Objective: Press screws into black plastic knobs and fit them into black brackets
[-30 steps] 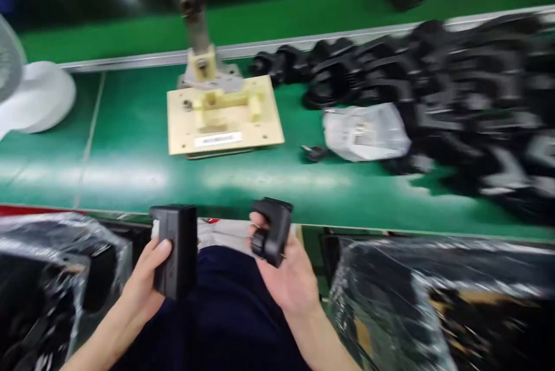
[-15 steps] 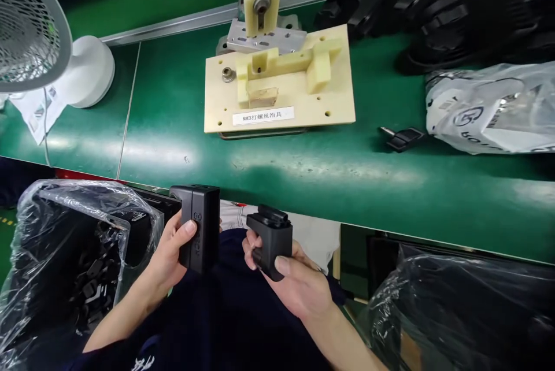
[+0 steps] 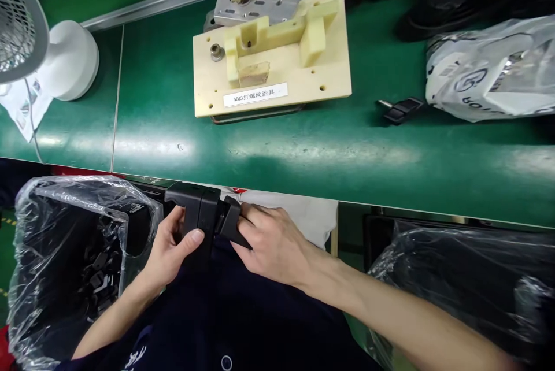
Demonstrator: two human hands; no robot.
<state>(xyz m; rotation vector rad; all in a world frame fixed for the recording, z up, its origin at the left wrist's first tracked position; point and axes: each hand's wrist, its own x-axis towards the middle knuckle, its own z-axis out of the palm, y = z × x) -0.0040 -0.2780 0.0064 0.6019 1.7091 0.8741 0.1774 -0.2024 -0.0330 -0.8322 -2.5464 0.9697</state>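
Note:
My left hand (image 3: 176,247) is wrapped round a black rectangular plastic housing (image 3: 197,209), its thumb lying across the front. My right hand (image 3: 271,238) grips a smaller black plastic block (image 3: 230,221) from its right side. The two black parts meet or nearly meet in front of my body, below the bench edge; the exact contact is hard to make out. Beyond them on the bench sits a cream-coloured fixture (image 3: 271,65) with a labelled front and raised yellow blocks.
A green bench (image 3: 243,151) runs across. On it are a white fan (image 3: 73,62), a black knob with a metal stud (image 3: 401,110) and a bagged part (image 3: 489,79). Plastic-lined bins stand left (image 3: 87,186) and right (image 3: 433,244), the left one holding small black parts.
My right hand has turned and moved left, bringing the smaller block against or close to the housing. My left hand keeps hold of the housing. The view has shifted slightly.

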